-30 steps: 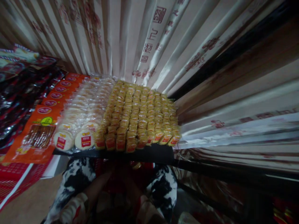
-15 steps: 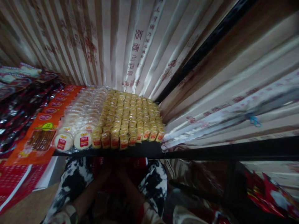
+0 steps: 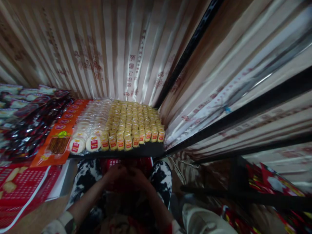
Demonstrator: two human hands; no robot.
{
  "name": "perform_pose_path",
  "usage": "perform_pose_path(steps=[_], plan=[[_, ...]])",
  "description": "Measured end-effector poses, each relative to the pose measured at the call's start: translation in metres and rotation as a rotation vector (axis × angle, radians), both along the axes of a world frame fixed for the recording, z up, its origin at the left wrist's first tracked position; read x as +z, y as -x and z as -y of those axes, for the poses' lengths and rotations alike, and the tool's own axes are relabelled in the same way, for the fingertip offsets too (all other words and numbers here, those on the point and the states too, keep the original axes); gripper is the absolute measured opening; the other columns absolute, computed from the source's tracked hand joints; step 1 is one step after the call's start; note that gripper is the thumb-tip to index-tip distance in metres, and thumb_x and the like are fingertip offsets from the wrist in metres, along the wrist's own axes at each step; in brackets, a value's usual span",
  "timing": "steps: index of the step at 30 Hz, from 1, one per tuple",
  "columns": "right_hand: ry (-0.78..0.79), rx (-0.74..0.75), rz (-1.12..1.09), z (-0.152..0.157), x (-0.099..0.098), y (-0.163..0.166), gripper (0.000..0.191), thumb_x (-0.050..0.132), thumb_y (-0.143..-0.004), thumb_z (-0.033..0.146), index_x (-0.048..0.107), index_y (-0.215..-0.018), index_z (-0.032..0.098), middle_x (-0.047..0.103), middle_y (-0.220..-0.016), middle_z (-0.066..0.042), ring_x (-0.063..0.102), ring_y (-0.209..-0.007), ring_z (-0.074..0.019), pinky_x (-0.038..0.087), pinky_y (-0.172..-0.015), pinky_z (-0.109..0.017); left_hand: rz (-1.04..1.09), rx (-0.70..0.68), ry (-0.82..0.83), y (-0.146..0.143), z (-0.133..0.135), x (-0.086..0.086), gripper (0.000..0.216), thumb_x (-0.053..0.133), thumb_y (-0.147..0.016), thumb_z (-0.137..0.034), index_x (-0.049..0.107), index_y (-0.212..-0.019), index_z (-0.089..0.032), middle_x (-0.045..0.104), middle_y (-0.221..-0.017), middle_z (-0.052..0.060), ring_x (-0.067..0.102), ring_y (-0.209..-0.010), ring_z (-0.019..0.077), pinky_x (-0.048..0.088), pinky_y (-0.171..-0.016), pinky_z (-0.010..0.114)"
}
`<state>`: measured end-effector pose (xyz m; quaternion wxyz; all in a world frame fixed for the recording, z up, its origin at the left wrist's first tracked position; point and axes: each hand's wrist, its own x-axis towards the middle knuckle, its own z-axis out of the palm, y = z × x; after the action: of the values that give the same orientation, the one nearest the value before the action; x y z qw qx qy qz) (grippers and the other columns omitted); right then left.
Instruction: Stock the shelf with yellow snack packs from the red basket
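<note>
My left hand (image 3: 116, 173) and my right hand (image 3: 136, 177) are close together in dim light, low between my knees. Both are over a red basket (image 3: 146, 163) just under the shelf's front edge. Their fingers are too dark and blurred to make out, and I cannot see whether anything is in them. Above them, on a black shelf (image 3: 148, 150), stand rows of small yellow-wrapped snack packs (image 3: 131, 125). To their left lie clear-wrapped round white cakes (image 3: 94, 143).
Orange snack packets (image 3: 57, 144) and dark shiny packets (image 3: 36, 126) fill the shelf's left side. A red basket with a white handle (image 3: 26, 195) stands lower left, holding some tan pieces. Pleated printed curtain (image 3: 117, 48) hangs behind. Black bars (image 3: 243, 113) and red packets (image 3: 275, 182) are at right.
My view has shifted and tilted, bringing more of the lower-left basket into sight. My hands and forearms show more plainly, still close together at the red basket.
</note>
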<state>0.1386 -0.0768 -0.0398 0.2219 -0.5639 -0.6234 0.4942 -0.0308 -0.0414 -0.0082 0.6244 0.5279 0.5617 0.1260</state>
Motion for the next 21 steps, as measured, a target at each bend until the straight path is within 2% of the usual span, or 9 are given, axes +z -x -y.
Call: perform_pose_path(steps=[4, 7, 10, 13, 16, 21], plan=[[0.107, -0.011, -0.197, -0.003, 0.035, -0.013, 0.035, 0.064, -0.068, 0.033, 0.066, -0.1, 0.016, 0.069, -0.096, -0.005, 0.063, -0.089, -0.0235, 0.049, -0.081, -0.037, 0.059, -0.008, -0.125, -0.002, -0.004, 0.024, 0.03, 0.053, -0.068, -0.044, 0.058, -0.074, -0.015, 0.061, -0.064, 0.0, 0.055, -0.059, 0.0136, 0.041, -0.052, 0.022], [0.105, -0.059, -0.322, -0.006, 0.057, -0.019, 0.038, 0.064, -0.071, 0.039, 0.065, -0.101, 0.017, 0.068, -0.096, -0.005, 0.063, -0.09, -0.0226, 0.048, -0.081, -0.036, 0.142, 0.012, -0.206, -0.008, -0.006, 0.043, 0.038, 0.057, -0.065, -0.044, 0.058, -0.091, -0.015, 0.064, -0.077, 0.001, 0.056, -0.063, 0.0131, 0.042, -0.052, 0.021], [0.098, -0.136, -0.372, -0.009, 0.072, -0.024, 0.043, 0.065, -0.071, 0.046, 0.063, -0.103, 0.017, 0.068, -0.095, -0.005, 0.063, -0.087, -0.0215, 0.048, -0.079, -0.035, 0.208, 0.065, -0.204, -0.014, -0.008, 0.059, 0.047, 0.058, -0.063, -0.041, 0.054, -0.102, -0.014, 0.062, -0.078, 0.001, 0.055, -0.061, 0.0128, 0.041, -0.05, 0.021], [0.115, -0.197, -0.414, -0.009, 0.077, -0.026, 0.047, 0.065, -0.071, 0.051, 0.063, -0.103, 0.016, 0.068, -0.091, -0.005, 0.063, -0.085, -0.0213, 0.048, -0.078, -0.034, 0.278, 0.097, -0.178, -0.02, -0.01, 0.069, 0.041, 0.059, -0.063, -0.039, 0.055, -0.095, -0.014, 0.06, -0.072, -0.001, 0.055, -0.059, 0.0124, 0.041, -0.05, 0.021], [0.123, -0.259, -0.487, -0.008, 0.072, -0.026, 0.047, 0.068, -0.068, 0.051, 0.064, -0.101, 0.018, 0.068, -0.09, -0.004, 0.062, -0.083, -0.0211, 0.048, -0.077, -0.034, 0.323, 0.149, -0.171, -0.024, -0.009, 0.073, 0.036, 0.061, -0.061, -0.04, 0.055, -0.088, -0.015, 0.06, -0.068, -0.001, 0.056, -0.058, 0.0131, 0.041, -0.05, 0.022], [0.095, -0.499, -0.581, -0.007, 0.064, -0.027, 0.048, 0.073, -0.062, 0.05, 0.063, -0.099, 0.021, 0.068, -0.087, -0.002, 0.062, -0.079, -0.0212, 0.049, -0.073, -0.034, 0.428, 0.267, -0.097, -0.031, -0.002, 0.078, 0.032, 0.063, -0.061, -0.034, 0.054, -0.085, -0.015, 0.063, -0.075, 0.001, 0.06, -0.068, 0.0158, 0.046, -0.058, 0.025]])
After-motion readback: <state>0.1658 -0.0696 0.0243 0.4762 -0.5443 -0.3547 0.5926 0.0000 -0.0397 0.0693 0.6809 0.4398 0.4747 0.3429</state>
